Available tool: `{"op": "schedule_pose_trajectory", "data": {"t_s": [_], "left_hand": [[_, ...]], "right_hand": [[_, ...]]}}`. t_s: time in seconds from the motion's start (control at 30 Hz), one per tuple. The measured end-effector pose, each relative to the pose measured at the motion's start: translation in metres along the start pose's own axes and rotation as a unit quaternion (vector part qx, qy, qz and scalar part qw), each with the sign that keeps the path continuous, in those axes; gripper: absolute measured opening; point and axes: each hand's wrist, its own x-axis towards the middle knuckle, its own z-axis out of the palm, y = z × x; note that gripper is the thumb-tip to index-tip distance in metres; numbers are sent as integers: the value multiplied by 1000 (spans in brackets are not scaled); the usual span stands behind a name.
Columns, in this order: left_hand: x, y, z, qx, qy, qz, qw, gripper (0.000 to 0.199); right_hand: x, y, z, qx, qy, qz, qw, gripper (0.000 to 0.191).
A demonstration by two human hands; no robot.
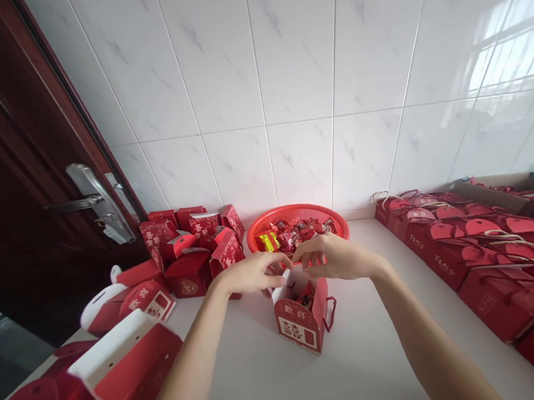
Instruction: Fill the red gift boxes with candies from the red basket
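An upright red candy box (297, 328) with white inner walls and printed characters stands on the table in front of me. Its top is open, and wrapped candies (306, 299) show inside. My left hand (257, 274) is at the box's far left upper edge, fingers curled and the thumb along the white flap. Over the far right upper edge is my right hand (338, 257), its fingers bent around the top of the box. The fingertips are partly hidden. A dark red cord handle (331, 315) loops from the box's right side. Just behind both hands sits a red plastic basket (255, 222) of wrapped candies.
Several open red boxes (188, 274) crowd the left side, with a larger open one (139, 371) at the near left. Rows of closed red boxes with cord handles (450, 243) line the right. A tiled wall (296, 89) rises behind; a dark door (28, 148) stands left.
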Motion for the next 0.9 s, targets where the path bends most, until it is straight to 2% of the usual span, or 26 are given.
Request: {"op": "schedule_pose_trajectory", "data": {"t_s": [0.07, 0.17, 0.27, 0.47, 0.63, 0.73, 0.9], "left_hand": [[-3, -1, 8, 7, 29, 20, 999, 41], [-6, -3, 23, 37, 113, 65, 991, 44], [-9, -4, 39, 21, 149, 94, 984, 44], [-13, -4, 65, -19, 154, 139, 978, 39], [-18, -2, 81, -11, 155, 127, 980, 59], [-19, 0, 86, 21, 156, 129, 979, 64], [-18, 4, 92, 106, 156, 132, 973, 65]], "right_hand": [[-6, 3, 2, -9, -3, 15, 1000, 20], [-19, 8, 12, -15, 11, 40, 999, 17], [-33, 12, 29, -2, 89, 56, 994, 19], [-55, 20, 75, 14, 237, 68, 969, 34], [-62, 28, 100, 19, 329, 91, 940, 42], [-63, 33, 105, 10, 355, 100, 929, 48], [-64, 31, 108, 5, 350, 101, 931, 46]]}}
